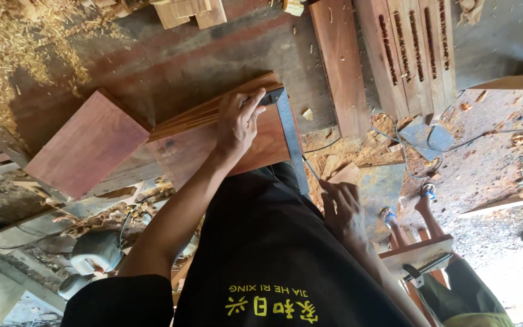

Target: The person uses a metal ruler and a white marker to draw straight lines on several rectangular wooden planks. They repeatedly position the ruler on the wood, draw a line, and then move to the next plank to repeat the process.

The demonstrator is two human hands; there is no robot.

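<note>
Left hand (239,124) is pressed flat on the reddish board (213,151) at frame centre, fingers spread over the stock of a metal try square (289,136). It's holding the square down, not wrapped around it. The square's corner sits at the board's upper-right corner; its grey blade runs down along the board's right end toward lower centre.

Right hand (341,209) is right of centre, just below the blade's lower end, fingers curled closed around a thin pencil (311,169). The tip lies right at the blade's edge. Most of the pencil is hidden in the hand.

The board lies tilted in the frame, with grooved edges of more boards showing along its upper-left side. A second reddish panel (86,144) sits at centre left, just beside it, on the worn workbench (213,54).

Around it:
- slotted wooden pieces (410,51) at upper right, next to a plain plank (339,60)
- wood shavings (13,54) piled at upper left, more chips and sawdust on the floor at right
- grey power tool (95,254) at lower left, cable trailing
- the person's black shirt fills the lower centre
- another person's foot in a blue sandal (426,192) at right, near a small wooden stool (419,251)
</note>
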